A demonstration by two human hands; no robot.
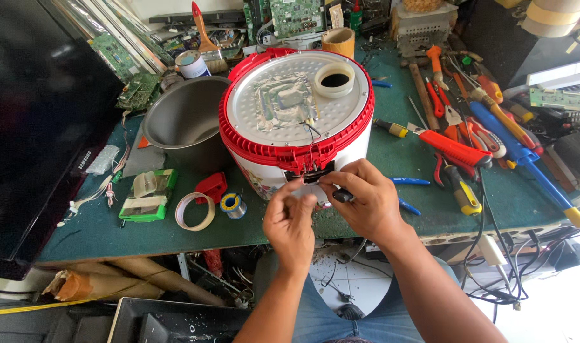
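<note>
The red and white rice cooker (296, 121) lies turned over on my green bench mat (391, 152), its silver base plate facing up, and I take everything else from it. My left hand (291, 223) is at its near wall, fingers pinched on a small white part (309, 192) just under the dark opening where thin wires come down from the base. My right hand (365, 198) sits beside it, closed around a dark-handled tool (342, 195); the tip is hidden behind my fingers, so I cannot tell what kind it is. One grey metal inner pot (185, 121) stands touching the cooker's left side, and as far as I can see it holds nothing. On the base plate sits one roll of pale tape (334, 79), and a foil-looking patch covers the plate's middle. Left of the cooker, near the bench edge, lie one loose tape ring (195, 211), one spool of solder (232, 205), a red plastic piece (211, 187) and a green tray (149, 195) with clear wrapping whose contents I cannot make out. Right of the cooker is a heap of orange-handled pliers and screwdrivers (458, 136), too overlapped to count. Behind it lie one brush (207, 41) and several green circuit boards (295, 16), cut off at the top.
</note>
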